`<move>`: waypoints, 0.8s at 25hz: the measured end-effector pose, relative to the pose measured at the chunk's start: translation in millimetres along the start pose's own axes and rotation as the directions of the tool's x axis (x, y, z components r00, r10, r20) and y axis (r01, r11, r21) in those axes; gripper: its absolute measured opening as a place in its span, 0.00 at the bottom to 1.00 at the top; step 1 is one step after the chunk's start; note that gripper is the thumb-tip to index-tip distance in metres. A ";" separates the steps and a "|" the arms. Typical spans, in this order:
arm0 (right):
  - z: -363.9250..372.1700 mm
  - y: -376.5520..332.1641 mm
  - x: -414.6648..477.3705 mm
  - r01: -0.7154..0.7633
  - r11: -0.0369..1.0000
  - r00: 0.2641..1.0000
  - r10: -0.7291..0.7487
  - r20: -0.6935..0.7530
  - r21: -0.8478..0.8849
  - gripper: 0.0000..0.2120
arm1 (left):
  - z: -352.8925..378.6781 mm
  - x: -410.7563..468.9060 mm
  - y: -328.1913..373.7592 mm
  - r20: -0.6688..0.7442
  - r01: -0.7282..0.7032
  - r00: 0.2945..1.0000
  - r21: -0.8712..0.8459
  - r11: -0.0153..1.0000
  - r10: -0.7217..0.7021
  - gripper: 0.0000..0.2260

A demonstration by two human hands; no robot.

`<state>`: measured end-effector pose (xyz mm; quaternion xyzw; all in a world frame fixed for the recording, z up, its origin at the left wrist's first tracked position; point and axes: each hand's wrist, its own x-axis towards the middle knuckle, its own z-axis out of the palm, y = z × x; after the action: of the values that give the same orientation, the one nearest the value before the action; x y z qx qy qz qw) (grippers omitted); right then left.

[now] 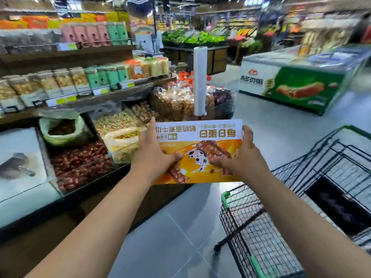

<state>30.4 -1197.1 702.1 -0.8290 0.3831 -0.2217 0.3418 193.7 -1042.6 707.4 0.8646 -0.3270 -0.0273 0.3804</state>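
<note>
Holding the snack box point(202, 141) by its two short ends, head view. My left hand point(154, 157) and right hand point(241, 159) each grip it, thumbs curled onto the printed face and fingers wrapped round the edges. The box is in the air over the aisle floor, between the bulk bins point(80, 163) at left and the shopping cart point(281, 227) at near right. Its long axis runs left to right. The print reads upside down to me, with the white title band far and the orange picture near. I judge the cart the likely goal, so I would grip evenly with both hands and carry the box level.
</note>
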 end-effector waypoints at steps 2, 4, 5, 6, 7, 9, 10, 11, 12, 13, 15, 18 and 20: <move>-10.9 28.3 18.2 -0.088 0.996 0.995 0.088 -0.046 -0.007 0.58 | 37.8 31.6 14.5 0.076 -0.062 0.995 -0.014 0.998 0.063 0.52; -22.7 56.1 36.8 -0.175 0.985 0.977 0.175 -0.120 0.011 0.60 | 77.3 62.4 30.7 0.147 -0.130 0.980 -0.048 0.990 0.136 0.51; -28.4 66.7 43.3 -0.205 0.979 0.967 0.206 -0.151 0.024 0.60 | 94.5 74.9 38.4 0.179 -0.156 0.970 -0.068 0.985 0.166 0.50; -34.9 80.4 50.1 -0.245 0.969 0.950 0.247 -0.191 0.036 0.61 | 115.0 89.0 48.0 0.220 -0.183 0.955 -0.091 0.979 0.199 0.50; -41.3 93.4 55.3 -0.284 0.958 0.929 0.287 -0.235 0.046 0.62 | 134.5 100.8 57.9 0.256 -0.212 0.938 -0.108 0.971 0.233 0.49; -54.6 120.6 61.3 -0.369 0.927 0.876 0.369 -0.311 0.059 0.64 | 173.1 120.7 80.7 0.332 -0.273 0.892 -0.141 0.951 0.306 0.48; -61.4 135.5 61.1 -0.413 0.908 0.847 0.411 -0.337 0.070 0.64 | 192.0 125.7 91.9 0.373 -0.296 0.865 -0.159 0.942 0.335 0.47; -69.0 150.2 59.7 -0.451 0.889 0.817 0.448 -0.362 0.082 0.64 | 210.9 128.8 104.0 0.408 -0.319 0.837 -0.179 0.931 0.365 0.46; -75.6 163.6 57.7 -0.480 0.873 0.794 0.475 -0.378 0.088 0.63 | 228.2 130.2 113.9 0.436 -0.334 0.811 -0.202 0.920 0.390 0.44; -81.7 176.4 54.8 -0.507 0.858 0.775 0.498 -0.388 0.087 0.61 | 244.4 130.0 122.6 0.465 -0.344 0.784 -0.226 0.911 0.411 0.42; -97.5 206.7 49.5 -0.572 0.815 0.719 0.552 -0.423 0.090 0.56 | 282.8 127.8 143.5 0.515 -0.363 0.729 -0.267 0.893 0.451 0.38; -119.6 255.9 49.6 -0.641 0.757 0.657 0.625 -0.422 0.124 0.48 | 341.5 127.4 169.6 0.562 -0.378 0.689 -0.260 0.889 0.457 0.33; -130.5 286.8 53.6 -0.663 0.734 0.631 0.654 -0.417 0.146 0.44 | 377.1 129.3 184.9 0.586 -0.401 0.669 -0.232 0.886 0.457 0.30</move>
<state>-157.8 -1426.6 583.7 -0.5622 0.7281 -0.2594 0.2941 82.8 -1451.6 591.0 0.6874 -0.6266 -0.2361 0.2812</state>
